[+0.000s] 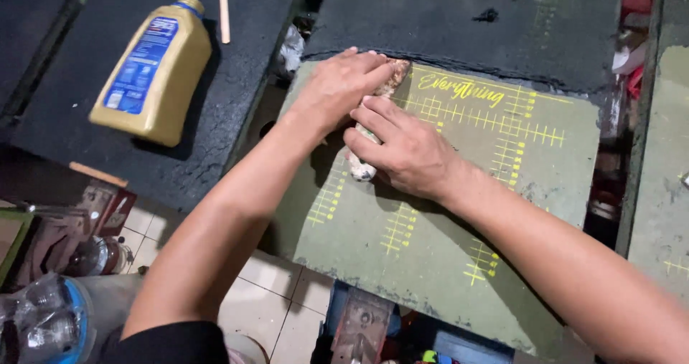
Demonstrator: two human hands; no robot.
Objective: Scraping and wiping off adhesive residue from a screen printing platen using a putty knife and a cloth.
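Both hands press flat, fingers stretched and not closed, on a pale rolled piece (361,169): the left hand (337,88) on its far end, the right hand (402,149) on its near end. The piece lies on a green cutting mat (430,263) with yellow marks. A yellow bottle (154,73) lies well apart on the black surface (237,106) to the left.

— What's under the worktop?
— A pale tiled floor (276,310) with dark grout.
— And the worktop (215,113) itself?
— Black, cracked, crumbling along its edges, evenly lit.

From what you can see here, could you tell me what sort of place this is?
Probably a small craft or print workshop: a worn green mat with yellow grid marks, rough black work pads, a yellow glue-type bottle, and cluttered tools on the tiled floor.
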